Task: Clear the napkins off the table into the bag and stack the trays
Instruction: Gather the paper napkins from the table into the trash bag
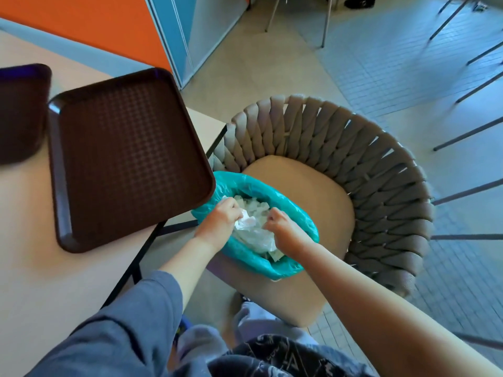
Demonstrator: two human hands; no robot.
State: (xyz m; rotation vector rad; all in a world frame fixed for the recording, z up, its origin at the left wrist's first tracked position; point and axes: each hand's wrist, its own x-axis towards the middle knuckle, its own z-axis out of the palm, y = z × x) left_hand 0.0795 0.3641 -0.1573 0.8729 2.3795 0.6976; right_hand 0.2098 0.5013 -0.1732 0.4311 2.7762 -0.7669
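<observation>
Worktop: pale surface on the left; it carries 2 brown trays, and no napkins show on the part in view.
Chair: woven grey back and tan seat, pulled close to the worktop corner; the bag sits on its seat, so a hard push could tip or slide it.
Near tray: bare, and its corner juts past the worktop edge right over the bag's rim (a knock from the left arm could shove it off).
Far tray: just beside the near tray at the left edge, not yet stacked.
Bag: teal, mouth rolled open, already holding a heap of white napkins.
Left hand: inside the bag mouth, fingers curled round a crumpled napkin.
Right hand: also inside the bag, fingers curled on the white wad.
Step in hand: pressing the napkins down into the bag, as I judge it.
Doing it well: push straight down, let go low in the bag, then lift both hands clear of the rim without dragging paper out.
Left to do: stacking the 2 trays.
</observation>
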